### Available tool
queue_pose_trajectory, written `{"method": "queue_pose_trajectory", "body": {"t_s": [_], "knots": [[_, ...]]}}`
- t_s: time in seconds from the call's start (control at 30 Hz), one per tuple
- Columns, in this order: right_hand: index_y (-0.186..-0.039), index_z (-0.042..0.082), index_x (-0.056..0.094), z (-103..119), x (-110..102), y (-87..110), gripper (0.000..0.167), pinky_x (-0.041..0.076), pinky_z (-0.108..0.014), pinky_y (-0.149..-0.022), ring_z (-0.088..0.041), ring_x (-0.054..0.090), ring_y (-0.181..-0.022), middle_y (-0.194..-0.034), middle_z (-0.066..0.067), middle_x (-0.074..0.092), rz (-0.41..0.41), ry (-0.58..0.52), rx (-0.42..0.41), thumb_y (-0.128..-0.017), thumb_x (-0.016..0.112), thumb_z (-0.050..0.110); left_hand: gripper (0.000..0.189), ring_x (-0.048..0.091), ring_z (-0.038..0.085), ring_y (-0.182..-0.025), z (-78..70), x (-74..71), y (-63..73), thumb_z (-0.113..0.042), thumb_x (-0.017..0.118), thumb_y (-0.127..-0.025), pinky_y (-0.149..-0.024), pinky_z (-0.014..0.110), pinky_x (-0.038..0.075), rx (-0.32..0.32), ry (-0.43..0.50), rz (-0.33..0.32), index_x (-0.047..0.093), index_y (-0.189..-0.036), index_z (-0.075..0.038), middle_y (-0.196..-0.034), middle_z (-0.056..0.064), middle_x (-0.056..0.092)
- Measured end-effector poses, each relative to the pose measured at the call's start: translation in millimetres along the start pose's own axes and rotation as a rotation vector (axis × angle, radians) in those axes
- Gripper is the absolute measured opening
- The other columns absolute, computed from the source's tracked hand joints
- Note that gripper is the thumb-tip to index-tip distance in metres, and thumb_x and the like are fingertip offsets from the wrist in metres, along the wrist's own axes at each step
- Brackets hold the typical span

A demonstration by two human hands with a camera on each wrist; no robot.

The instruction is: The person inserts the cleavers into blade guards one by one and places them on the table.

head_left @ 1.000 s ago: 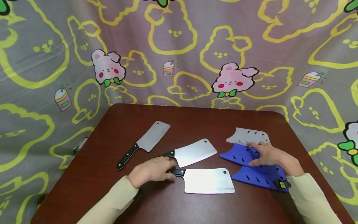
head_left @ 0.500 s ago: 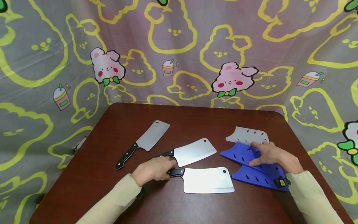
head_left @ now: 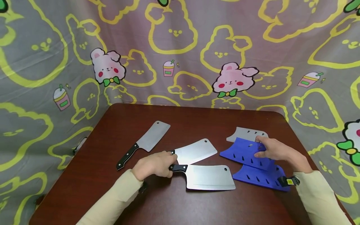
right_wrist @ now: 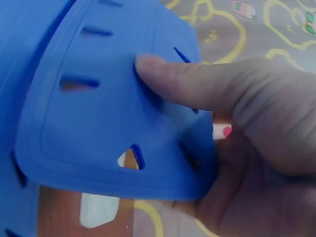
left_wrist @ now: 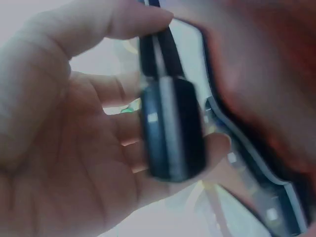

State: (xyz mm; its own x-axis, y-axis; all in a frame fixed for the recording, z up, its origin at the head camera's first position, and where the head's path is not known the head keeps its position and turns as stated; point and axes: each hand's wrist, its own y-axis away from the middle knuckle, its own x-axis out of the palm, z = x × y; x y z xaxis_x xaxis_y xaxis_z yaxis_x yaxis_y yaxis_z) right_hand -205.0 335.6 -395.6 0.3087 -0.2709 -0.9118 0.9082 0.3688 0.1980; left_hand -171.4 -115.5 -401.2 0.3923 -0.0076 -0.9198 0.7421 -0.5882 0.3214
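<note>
My left hand (head_left: pixel 156 164) grips the black handle (left_wrist: pixel 170 131) of the nearest cleaver (head_left: pixel 210 177); its broad steel blade points right, and the handle's rear is hidden by the hand in the head view. Close behind lies a second cleaver (head_left: pixel 197 151), its handle mostly covered by that hand. With thumb on top and fingers beneath, my right hand (head_left: pixel 274 149) pinches the end of a blue blade guard (head_left: pixel 239 151), slotted along its edges. Another blue guard (head_left: pixel 253 178) lies partly under it. A grey-white guard (head_left: pixel 243 133) sits just behind, partly overlapped.
A third cleaver (head_left: pixel 154 136) lies at the left, its black handle toward the near left. All rest on a dark reddish-brown table (head_left: pixel 135 115). A patterned cloth curtain (head_left: pixel 185 40) surrounds the table's back and sides.
The left hand has taken hold of the nearest cleaver, whose blade has shifted slightly up in view. The right hand has raised the upper blue guard and moved it a little toward the back.
</note>
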Motion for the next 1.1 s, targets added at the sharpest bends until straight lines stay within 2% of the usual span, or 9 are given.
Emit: {"method": "queue_pose_trajectory", "body": {"t_s": [0.1,0.23,0.4,0.5,0.6,0.7,0.8,0.87,1.1], "knots": [[-0.095,0.011,0.047,5,-10,6.3,0.026,0.034,-0.028,-0.057,-0.011,0.044,-0.065,-0.075,0.002,0.041,-0.041,-0.031,-0.066,-0.087,0.072,0.012,0.032,0.05,0.012,-0.071,-0.2,-13.2,2.0,-0.022,0.074,-0.078,-0.064,0.027,0.043,0.007,0.047,0.025,0.057,-0.103,-0.013,-0.083,-0.004,0.056],[-0.099,0.013,0.056,14,-29,12.5,0.019,0.04,-0.026,-0.06,-0.009,0.05,-0.069,-0.08,0.002,0.054,-0.171,-0.031,-0.106,-0.088,0.07,0.007,0.031,0.058,0.014,-0.063,0.7,-31.2,5.1,-0.02,0.07,-0.083,-0.06,0.029,0.044,0.007,0.186,0.071,0.05,-0.104,-0.014,-0.076,-0.001,0.06],[-0.111,0.013,0.063,24,-51,17.6,0.022,0.048,-0.028,-0.062,-0.018,0.06,-0.076,-0.096,-0.01,0.067,-0.319,-0.098,-0.039,-0.092,0.069,0.023,0.021,0.063,0.02,-0.05,3.8,-50.1,9.2,-0.016,0.065,-0.087,-0.053,0.031,0.05,0.042,0.408,0.083,0.046,-0.096,-0.016,-0.068,0.004,0.062],[-0.115,0.012,0.063,29,-62,21.8,0.027,0.049,-0.027,-0.06,-0.022,0.063,-0.076,-0.102,-0.018,0.067,-0.391,-0.153,0.0,-0.093,0.067,0.028,0.022,0.053,0.016,-0.042,3.6,-61.7,13.4,-0.014,0.065,-0.089,-0.046,0.028,0.047,0.09,0.495,0.083,0.045,-0.095,-0.014,-0.063,0.003,0.055],[-0.116,0.011,0.064,36,-70,24.4,0.03,0.05,-0.024,-0.057,-0.019,0.066,-0.073,-0.106,-0.019,0.067,-0.481,-0.194,0.016,-0.092,0.069,0.029,0.022,0.043,0.013,-0.039,3.1,-73.9,17.9,-0.017,0.065,-0.092,-0.043,0.025,0.04,0.143,0.547,0.086,0.044,-0.098,-0.014,-0.063,0.0,0.049],[-0.114,0.012,0.066,45,-75,24.2,0.029,0.051,-0.021,-0.057,-0.009,0.067,-0.069,-0.102,-0.004,0.067,-0.577,-0.242,0.001,-0.09,0.071,0.027,0.019,0.037,0.013,-0.04,4.8,-84.3,21.4,-0.021,0.062,-0.096,-0.044,0.025,0.036,0.199,0.576,0.058,0.046,-0.103,-0.014,-0.063,-0.001,0.046],[-0.114,0.012,0.066,53,-77,23.3,0.027,0.051,-0.017,-0.056,0.001,0.064,-0.065,-0.092,0.018,0.064,-0.665,-0.28,-0.04,-0.09,0.071,0.024,0.015,0.037,0.013,-0.041,8.7,-90.2,24.2,-0.024,0.06,-0.098,-0.044,0.025,0.036,0.238,0.614,0.011,0.051,-0.106,-0.015,-0.062,0.0,0.047],[-0.116,0.011,0.066,57,-78,23.5,0.027,0.05,-0.016,-0.056,0.004,0.064,-0.065,-0.089,0.026,0.061,-0.7,-0.315,-0.066,-0.091,0.07,0.021,0.013,0.039,0.014,-0.042,12.1,-92.1,26.4,-0.025,0.061,-0.098,-0.044,0.025,0.038,0.245,0.629,-0.021,0.055,-0.107,-0.018,-0.064,0.002,0.051],[-0.116,0.001,0.067,67,-79,25.9,0.025,0.05,-0.012,-0.056,0.004,0.066,-0.062,-0.091,0.018,0.066,-0.829,-0.428,-0.217,-0.091,0.066,0.004,0.019,0.048,0.019,-0.043,29.6,-94.9,39.9,-0.027,0.059,-0.099,-0.046,0.03,0.045,0.287,0.643,-0.112,0.061,-0.117,-0.022,-0.071,0.007,0.062]]}}
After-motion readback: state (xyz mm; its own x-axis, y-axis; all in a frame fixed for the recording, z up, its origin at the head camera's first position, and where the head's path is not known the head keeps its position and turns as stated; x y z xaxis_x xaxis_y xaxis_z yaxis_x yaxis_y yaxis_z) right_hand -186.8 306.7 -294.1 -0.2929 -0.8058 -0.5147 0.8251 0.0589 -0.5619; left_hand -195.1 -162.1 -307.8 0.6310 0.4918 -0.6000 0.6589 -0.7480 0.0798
